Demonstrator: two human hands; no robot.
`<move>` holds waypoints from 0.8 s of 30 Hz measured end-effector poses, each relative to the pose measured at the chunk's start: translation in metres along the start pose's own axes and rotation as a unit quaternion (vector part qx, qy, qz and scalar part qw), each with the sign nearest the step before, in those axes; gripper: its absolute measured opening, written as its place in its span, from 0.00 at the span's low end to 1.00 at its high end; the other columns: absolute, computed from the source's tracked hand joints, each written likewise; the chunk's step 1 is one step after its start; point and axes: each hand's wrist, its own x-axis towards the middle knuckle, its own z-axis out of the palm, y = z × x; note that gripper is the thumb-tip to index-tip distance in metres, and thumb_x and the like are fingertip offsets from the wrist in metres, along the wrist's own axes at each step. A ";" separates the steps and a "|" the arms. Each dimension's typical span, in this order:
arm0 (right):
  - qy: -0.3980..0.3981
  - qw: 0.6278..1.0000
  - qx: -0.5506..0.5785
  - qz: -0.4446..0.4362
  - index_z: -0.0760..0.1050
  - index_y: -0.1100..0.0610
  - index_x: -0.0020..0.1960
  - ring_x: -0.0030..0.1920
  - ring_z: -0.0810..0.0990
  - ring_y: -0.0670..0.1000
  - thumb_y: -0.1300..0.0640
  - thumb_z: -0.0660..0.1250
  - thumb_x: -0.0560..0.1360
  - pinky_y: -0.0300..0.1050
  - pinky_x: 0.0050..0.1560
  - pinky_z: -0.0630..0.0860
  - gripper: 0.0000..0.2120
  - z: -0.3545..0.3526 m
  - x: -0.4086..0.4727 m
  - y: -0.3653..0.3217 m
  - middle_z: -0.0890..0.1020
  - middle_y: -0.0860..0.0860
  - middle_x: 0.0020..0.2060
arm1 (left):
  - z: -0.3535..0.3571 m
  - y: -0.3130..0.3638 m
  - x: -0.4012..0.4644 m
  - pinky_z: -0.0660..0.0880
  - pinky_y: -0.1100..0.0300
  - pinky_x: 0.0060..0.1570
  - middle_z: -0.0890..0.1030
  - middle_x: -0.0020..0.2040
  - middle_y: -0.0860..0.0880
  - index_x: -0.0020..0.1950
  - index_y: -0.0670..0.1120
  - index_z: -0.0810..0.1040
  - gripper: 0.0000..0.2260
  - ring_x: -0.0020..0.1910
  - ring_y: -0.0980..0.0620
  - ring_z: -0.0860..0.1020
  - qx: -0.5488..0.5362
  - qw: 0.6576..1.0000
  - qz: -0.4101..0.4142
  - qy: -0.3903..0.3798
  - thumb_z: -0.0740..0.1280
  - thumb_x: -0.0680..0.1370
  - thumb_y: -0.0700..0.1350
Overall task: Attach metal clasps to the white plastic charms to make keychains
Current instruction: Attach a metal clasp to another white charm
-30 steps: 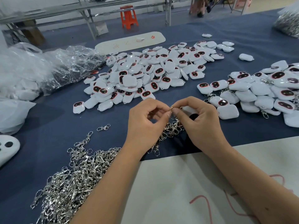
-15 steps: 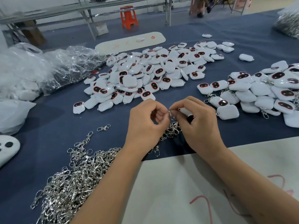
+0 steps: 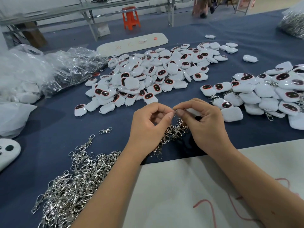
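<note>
My left hand [image 3: 148, 127] and my right hand [image 3: 205, 127] meet fingertip to fingertip over the blue table. Between them they pinch a small metal clasp [image 3: 175, 111]. My right hand also holds a white plastic charm [image 3: 191, 111], mostly hidden behind its fingers. A small bunch of clasps [image 3: 174, 130] lies just under the hands. A big heap of silver clasps [image 3: 74, 181] lies at the lower left. Loose white charms with dark red-rimmed faces [image 3: 156, 74] are piled in the middle. Charms with clasps on them [image 3: 266, 92] are piled at the right.
Clear plastic bags [image 3: 49, 69] with more parts lie at the left. A white board [image 3: 189, 195] covers the near table edge under my forearms. A long white panel [image 3: 131, 42] lies at the back, an orange stool [image 3: 130, 17] beyond it. One charm [image 3: 250, 58] lies alone far right.
My fingertips have shifted slightly around the clasp, and my left fingers have loosened a little. The hands stay in the same spot above the small bunch of clasps.
</note>
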 end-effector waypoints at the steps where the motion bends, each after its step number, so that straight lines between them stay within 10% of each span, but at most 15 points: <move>1: -0.002 1.000 0.006 0.003 0.86 0.53 0.49 0.42 0.82 0.47 0.64 0.73 0.78 0.39 0.45 0.76 0.06 0.000 0.000 0.000 0.85 0.47 0.42 | 0.000 0.000 0.000 0.73 0.65 0.38 0.82 0.36 0.55 0.45 0.47 0.84 0.05 0.36 0.56 0.77 -0.001 1.000 -0.001 -0.002 0.73 0.78 0.38; 24: -0.029 0.997 0.033 0.060 0.85 0.51 0.45 0.29 0.75 0.45 0.57 0.75 0.78 0.36 0.32 0.71 0.04 -0.002 0.000 0.001 0.81 0.46 0.29 | 0.009 0.001 -0.002 0.72 0.64 0.42 0.80 0.41 0.55 0.48 0.47 0.78 0.05 0.41 0.53 0.78 0.100 0.992 0.077 0.000 0.66 0.81 0.39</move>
